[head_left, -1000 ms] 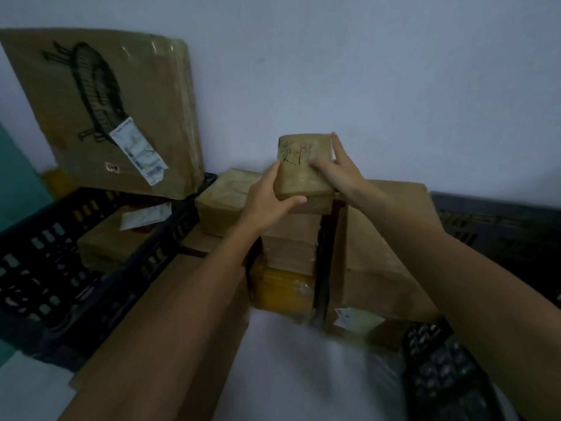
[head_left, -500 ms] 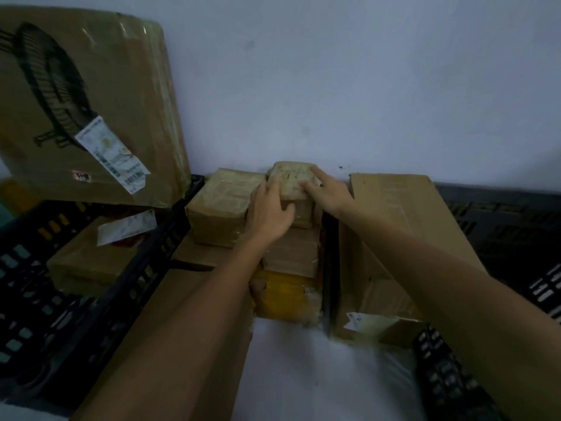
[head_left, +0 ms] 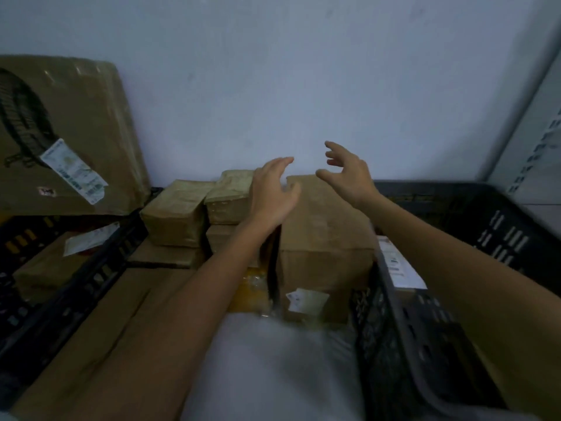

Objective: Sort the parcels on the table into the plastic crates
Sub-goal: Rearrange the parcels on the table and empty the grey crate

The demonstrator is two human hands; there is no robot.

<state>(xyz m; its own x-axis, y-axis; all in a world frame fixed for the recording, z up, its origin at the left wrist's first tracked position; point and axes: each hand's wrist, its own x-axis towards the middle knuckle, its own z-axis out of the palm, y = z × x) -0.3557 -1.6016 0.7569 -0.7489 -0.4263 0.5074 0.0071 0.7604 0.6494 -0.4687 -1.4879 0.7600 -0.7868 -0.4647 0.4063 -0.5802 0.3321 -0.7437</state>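
Note:
A small tape-wrapped parcel (head_left: 230,197) rests on top of a stack of parcels against the wall. Just to its right hovers my left hand (head_left: 274,192), fingers spread, holding nothing. My right hand (head_left: 346,171) is raised above a tall cardboard box (head_left: 324,235), fingers apart and empty. Another wrapped parcel (head_left: 174,217) lies left of the stack. One black plastic crate (head_left: 91,268) stands at the left with a labelled parcel (head_left: 48,268) inside. A second black crate (head_left: 400,344) stands at the right, holding a labelled box (head_left: 397,265).
A large flat carton (head_left: 69,132) with a printed drawing and a shipping label leans on the wall over the left crate. A yellow packet (head_left: 252,290) sits under the stack. A long brown box (head_left: 100,335) and a white padded bag (head_left: 273,369) lie nearest me.
Both hands set the small wrapped parcel down on the stack, let go of it and lifted away to the right with fingers spread. The view shifted to the right.

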